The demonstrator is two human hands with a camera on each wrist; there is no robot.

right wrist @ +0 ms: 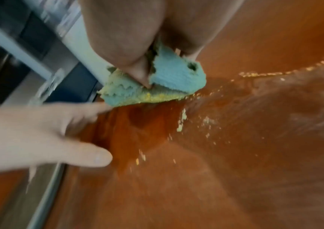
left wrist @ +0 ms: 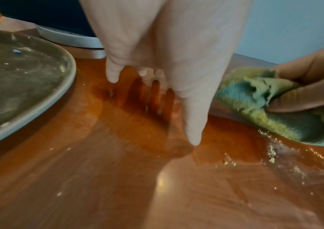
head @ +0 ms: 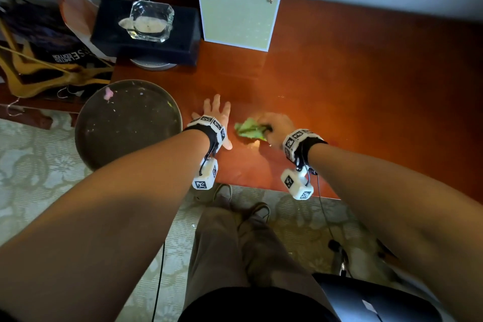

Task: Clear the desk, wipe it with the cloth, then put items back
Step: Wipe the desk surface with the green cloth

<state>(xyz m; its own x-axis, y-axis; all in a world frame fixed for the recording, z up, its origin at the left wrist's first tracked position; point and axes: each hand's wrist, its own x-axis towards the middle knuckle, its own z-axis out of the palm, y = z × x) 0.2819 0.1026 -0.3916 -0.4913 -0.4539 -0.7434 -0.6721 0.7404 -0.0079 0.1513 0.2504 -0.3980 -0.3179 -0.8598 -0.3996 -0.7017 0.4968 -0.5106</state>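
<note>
My right hand grips a crumpled green cloth and presses it on the glossy reddish-brown desk near the front edge. In the right wrist view the cloth sits bunched under my fingers, with pale crumbs scattered just in front of it. My left hand lies flat on the desk a little left of the cloth, fingers spread and straight. The left wrist view has those fingers touching the wood, with the cloth at the right.
A round dark metal tray with bits of debris overhangs the desk's left corner. Behind it a glass ashtray sits on a dark box. A standing card with a room photo is at the back. Bags and hangers lie at far left.
</note>
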